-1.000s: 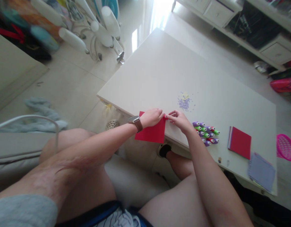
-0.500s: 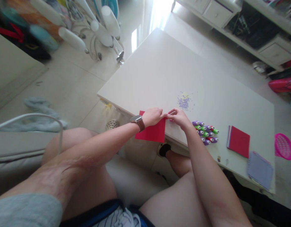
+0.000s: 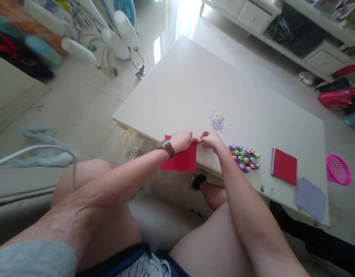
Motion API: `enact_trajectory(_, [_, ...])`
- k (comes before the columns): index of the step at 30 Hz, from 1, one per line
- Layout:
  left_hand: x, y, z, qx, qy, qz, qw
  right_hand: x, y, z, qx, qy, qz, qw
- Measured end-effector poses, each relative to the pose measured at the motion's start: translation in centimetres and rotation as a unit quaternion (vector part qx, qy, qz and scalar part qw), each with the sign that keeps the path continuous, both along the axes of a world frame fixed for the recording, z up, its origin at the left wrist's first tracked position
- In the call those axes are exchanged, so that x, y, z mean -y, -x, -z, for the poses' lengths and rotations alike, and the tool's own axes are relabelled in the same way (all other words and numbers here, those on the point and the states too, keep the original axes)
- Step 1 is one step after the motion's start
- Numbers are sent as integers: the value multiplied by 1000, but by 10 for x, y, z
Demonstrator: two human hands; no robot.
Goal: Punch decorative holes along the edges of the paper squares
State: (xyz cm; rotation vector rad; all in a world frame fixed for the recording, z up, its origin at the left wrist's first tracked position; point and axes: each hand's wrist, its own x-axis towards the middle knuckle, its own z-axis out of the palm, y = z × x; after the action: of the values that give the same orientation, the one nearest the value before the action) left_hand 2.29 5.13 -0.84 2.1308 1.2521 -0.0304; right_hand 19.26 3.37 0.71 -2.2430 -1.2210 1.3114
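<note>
Grip of left hand (image 3: 181, 141) and right hand (image 3: 211, 140) brought together, fingers bent inward, tips meeting at the upper right corner of a red sheet (image 3: 183, 161); hint of red at the meeting point, but impossible to tell whether closed on paper or merely resting against it

Beneath the grip, reaching farthest ahead and to the right: white tabletop (image 3: 171, 92)

Far ahead of the grip and to the right, well apart: white cabinet (image 3: 254, 17) with drawers

Directly under the left hand, spreading back toward the body: same red sheet, partly on the tabletop, partly out past the near edge

Far right of the grip, near the tabletop's end: greyish-lilac sheets (image 3: 310, 198), lying flat

Slightly closer on that side: red-topped stack (image 3: 285, 166), squared up

Farthest right, past the tabletop's end: pink perforated basket (image 3: 337, 170)

Just right of the right hand: cluster of purple, green and red pieces (image 3: 244, 157) with white-ringed ends

Left of the grip, on the wrist: brown-strapped watch (image 3: 167, 148)

Right of the grip, by the near edge: small brown piece (image 3: 262, 188), too small to identify

Just ahead of the right hand: loose scatter of lilac and pale yellow specks (image 3: 217, 122)
</note>
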Motion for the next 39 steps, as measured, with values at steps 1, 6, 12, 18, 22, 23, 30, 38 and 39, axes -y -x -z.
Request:
enact_trajectory(1, [0,0,1,1,-1,1,1000,0,0,2,3,0,-2,1000])
enact_trajectory(6, [-3,-3,2,-10,26,-19,999,-1,1,9,3,3,0,1000])
enact_trajectory(12, [-13,-5,-5,-39,70,-28,996,-4,5,0,6,11,-7,1000])
enact_trajectory(18, [-16,0,-8,-30,67,9,997,-1,-2,-20,49,-11,-87,995])
enact_trajectory(22, [-19,0,-4,-26,50,34,998,1,-2,-23,131,-58,-176,974])
enact_trajectory(23, [-19,-1,-2,-28,46,40,998,2,0,-22,157,-68,-200,965])
enact_trajectory(30, [-12,3,3,-21,44,17,999,8,-3,-21,227,-75,-239,941])
enact_trajectory(38, [-3,6,-1,-14,35,20,999,14,-33,-28,300,-23,-196,933])
enact_trajectory(39, [-2,6,-1,-18,32,24,999,15,-35,-28,307,-14,-194,932])
